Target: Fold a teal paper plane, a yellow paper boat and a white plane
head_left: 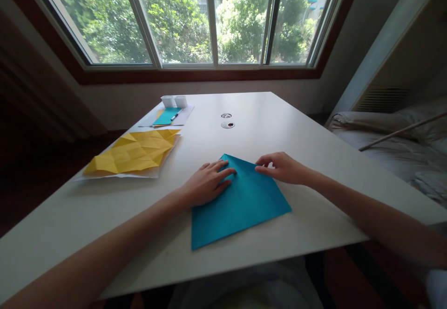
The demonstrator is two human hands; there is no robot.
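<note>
Grip: both hands lie flat and open on the blue paper (240, 202), pressing it down, neither closed around it.
Left hand (206, 183): palm down on the sheet's left part, fingers spread toward its far corner.
Right hand (284, 167): fingertips press the sheet's far right edge, thumb tucked under the fingers and hard to see.
Table (314, 127): white and wide; its left and right ends run out of view.
Blue paper: a folded sheet with a point facing away, lying near the table's front edge, one corner close to that edge.
Yellow paper (134, 155): creased into many triangles, resting on a white sheet well to the left of the blue one.
Far stack (167, 115): a small blue card and a pen on white paper; what lies beneath is unclear.
White boxes (173, 100): two small ones side by side at the far end, contents not visible.
Round caps (227, 120): two small discs in the tabletop, detail too small to tell.
</note>
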